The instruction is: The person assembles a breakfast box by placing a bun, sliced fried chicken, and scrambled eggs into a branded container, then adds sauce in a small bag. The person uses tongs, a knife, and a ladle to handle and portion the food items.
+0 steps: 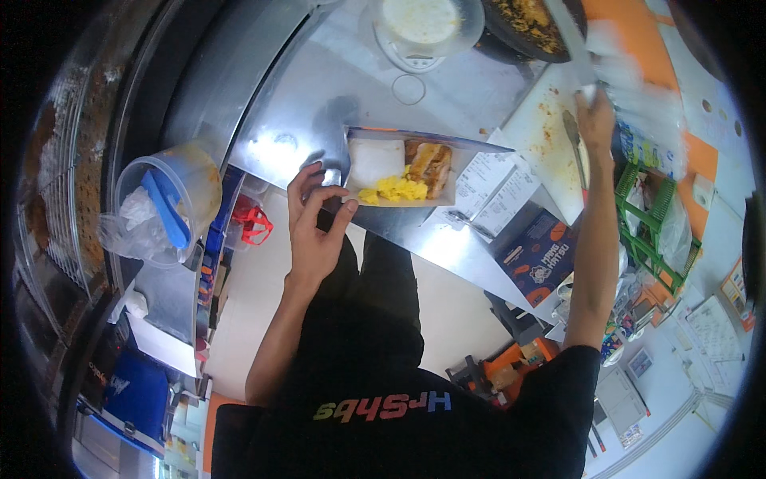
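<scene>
My left hand (315, 219) pinches the near left corner of an open cardboard food box (471, 148) resting on the steel counter (319, 72). The box holds white rice (377, 162), yellow scrambled egg (395, 190) and a browned fried piece (429, 166). My right hand (594, 120) is stretched out to the far right over a stained white board (538, 132). It grips metal tongs (573, 136) that point back toward me. The area just beyond that hand is motion-blurred.
A clear plastic tub (171, 188) with a blue scoop and plastic bags sits at the left. A pale bowl (423, 24) and a dark pan of fried food (531, 24) stand at the back. Paper receipts (499, 188), a dark blue carton (542, 255) and a green basket (654, 223) lie at the right.
</scene>
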